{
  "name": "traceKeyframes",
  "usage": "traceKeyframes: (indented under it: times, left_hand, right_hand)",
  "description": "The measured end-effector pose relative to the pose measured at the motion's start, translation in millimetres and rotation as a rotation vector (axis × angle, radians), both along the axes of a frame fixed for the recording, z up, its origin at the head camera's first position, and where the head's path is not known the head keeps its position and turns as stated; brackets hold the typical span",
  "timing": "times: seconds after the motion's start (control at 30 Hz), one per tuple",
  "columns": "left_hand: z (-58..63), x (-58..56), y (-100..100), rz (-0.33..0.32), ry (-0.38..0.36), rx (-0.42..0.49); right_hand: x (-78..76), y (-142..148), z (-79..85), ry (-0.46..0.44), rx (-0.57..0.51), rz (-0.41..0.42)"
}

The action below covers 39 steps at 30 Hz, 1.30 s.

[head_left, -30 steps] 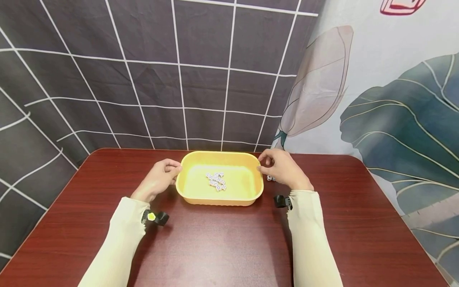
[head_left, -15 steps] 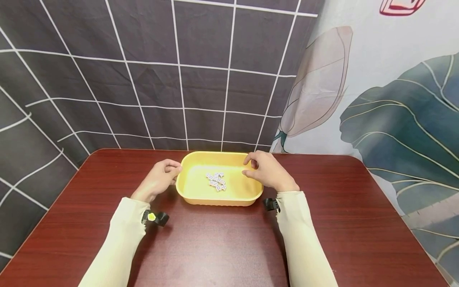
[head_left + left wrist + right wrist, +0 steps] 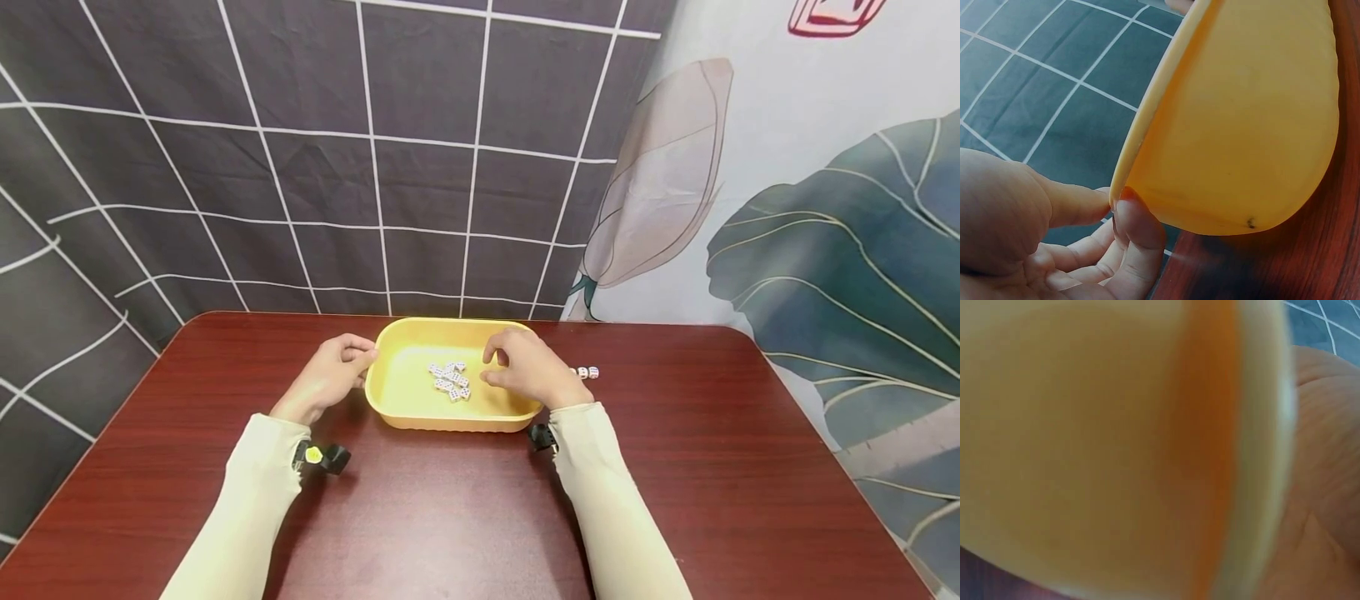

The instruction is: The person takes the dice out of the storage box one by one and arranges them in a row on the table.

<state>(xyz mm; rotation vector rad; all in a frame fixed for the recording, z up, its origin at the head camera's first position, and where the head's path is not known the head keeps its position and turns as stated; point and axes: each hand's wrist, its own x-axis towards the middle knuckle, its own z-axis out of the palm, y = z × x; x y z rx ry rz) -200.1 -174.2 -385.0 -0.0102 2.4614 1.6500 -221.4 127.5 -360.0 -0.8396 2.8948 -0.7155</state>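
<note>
A yellow plastic basin (image 3: 390,400) stands on the table, with a small cluster of white dice (image 3: 450,381) near the middle of its floor. My left hand (image 3: 330,375) pinches the basin's left rim between thumb and fingers; the left wrist view shows the thumb and a fingertip (image 3: 1138,219) meeting at the rim (image 3: 1141,137). Over the basin's right end hovers my right hand (image 3: 525,367), its fingers bent and a gap showing between thumb and index finger. The right wrist view has the blurred basin wall (image 3: 1085,450) hiding the fingers.
More white dice (image 3: 592,372) lie in a row on the table just right of the basin, partly behind the right hand. The reddish-brown table (image 3: 450,508) meets a dark gridded cloth (image 3: 427,192) at its back edge.
My right hand has moved left from the basin's right rim to over its inside, uncovering dice on the table to the right. My left hand keeps its hold on the left rim.
</note>
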Motion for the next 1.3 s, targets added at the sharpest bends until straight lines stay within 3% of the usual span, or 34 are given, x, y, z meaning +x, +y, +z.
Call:
traceKeyframes:
  times: [0.5, 1.3]
  left_hand:
    - [0.8, 1.6, 2, -0.006, -0.007, 0.036]
    - [1.7, 2.5, 3, -0.006, -0.003, 0.035]
  right_hand:
    - [4.3, -20, -18.9, -0.106, 0.065, 0.007]
    - [3.5, -26, -28.2, -0.041, 0.109, -0.040]
